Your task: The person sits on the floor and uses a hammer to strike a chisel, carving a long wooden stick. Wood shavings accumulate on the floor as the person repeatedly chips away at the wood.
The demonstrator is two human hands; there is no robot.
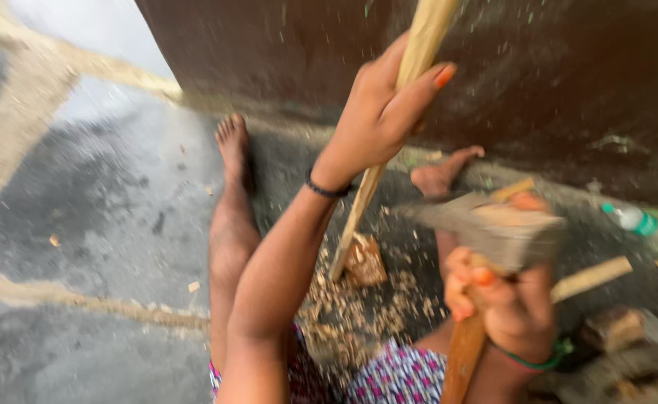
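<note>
Nearest the camera, at the bottom edge, a patterned pink, blue and white garment (400, 378) is seen over the person's lap. Just above it, at the lower right, the right hand (512, 307) is wrapped tightly around the brown wooden handle of a hatchet (463, 352), with a green bangle (542, 363) worn at the wrist. The grey metal head of the hatchet (493, 224) is blurred and is held raised beside the hand. Between the legs, a heap of pale wood shavings (344, 307) is spread over the dark ground (104, 224). A small brown wooden block (365, 262) lies in the shavings, and the lower tip of a long pale wooden stick (389, 142) rests right beside it; whether the two touch cannot be told. Higher up, the stick is gripped firmly by the left hand (377, 116), fingers closed around it, a black band (325, 188) at the wrist; the stick is held tilted, its top leaning to the right. The two hands are well apart. Farther out, the left bare foot (233, 146) and the right bare foot (441, 173) are stretched towards a dark brown wall (568, 75). To the right, a clear plastic bottle with a green cap (632, 219) lies near the wall's foot.
</note>
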